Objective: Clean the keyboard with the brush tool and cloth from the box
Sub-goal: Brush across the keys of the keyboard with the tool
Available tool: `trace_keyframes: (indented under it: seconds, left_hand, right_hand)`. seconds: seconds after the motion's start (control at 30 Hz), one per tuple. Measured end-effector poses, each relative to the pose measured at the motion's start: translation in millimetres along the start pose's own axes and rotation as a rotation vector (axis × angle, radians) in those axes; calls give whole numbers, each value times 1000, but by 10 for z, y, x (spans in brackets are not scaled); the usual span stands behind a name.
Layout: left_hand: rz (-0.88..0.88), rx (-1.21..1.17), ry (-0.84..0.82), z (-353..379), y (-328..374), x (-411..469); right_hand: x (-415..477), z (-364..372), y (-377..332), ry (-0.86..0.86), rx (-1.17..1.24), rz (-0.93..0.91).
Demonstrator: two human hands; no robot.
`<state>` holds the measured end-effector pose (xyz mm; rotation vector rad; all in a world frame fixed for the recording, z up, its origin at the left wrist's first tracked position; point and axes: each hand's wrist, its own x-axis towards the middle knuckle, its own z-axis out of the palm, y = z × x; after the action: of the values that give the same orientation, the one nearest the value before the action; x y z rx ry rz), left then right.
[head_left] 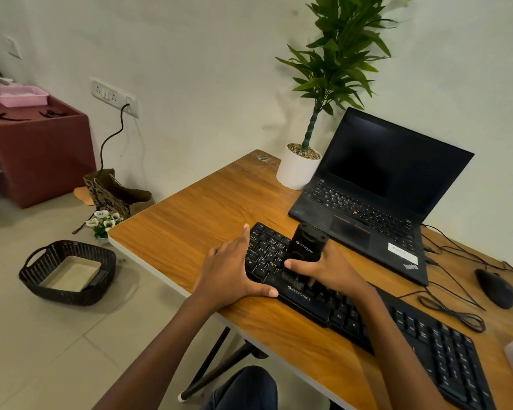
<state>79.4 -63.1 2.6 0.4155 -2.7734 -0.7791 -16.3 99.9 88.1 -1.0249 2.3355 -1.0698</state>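
Our right hand (pixel 329 270) is curled round the black brush tool (pixel 305 247), thumb across its near face. The tool's body tilts away from us, and its bristles are down on the keys near the front row of the keyboard (pixel 444 350). Our left hand (pixel 231 270) grips nothing. Its fingers lie straight and spread over the keyboard's left end, with the thumb stretched along the front edge, which looks to us like bracing. The keyboard lies slantwise on the wooden worktop (pixel 205 211), just in front of the open laptop (pixel 382 173), with a mouse (pixel 496 288) well apart to the right.

We judge the brushing step to be in hand, at the left part of the keys. The long right part looks not yet reached, though we cannot read dust at this size. The next move, as we see it, calls for short strokes along the rows. The bristles should work into the gaps while the left hand steadies the board against sliding. We cannot pick out the cloth for certain. A flat beige thing lies in the woven basket (pixel 60 297) on the floor to the left, but we cannot tell what it is.
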Motion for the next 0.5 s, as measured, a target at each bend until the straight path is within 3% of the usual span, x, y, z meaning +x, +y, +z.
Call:
trace_keyframes:
  seconds: [0.17,0.5]
  left_hand:
    - [-1,8,0,-8,-2,4]
    - [2,-7,10,-5,-5,-2]
  right_hand:
    - [100,-164,-15,-159,-85,67]
    - [187,-143,-16,-195,-126,36]
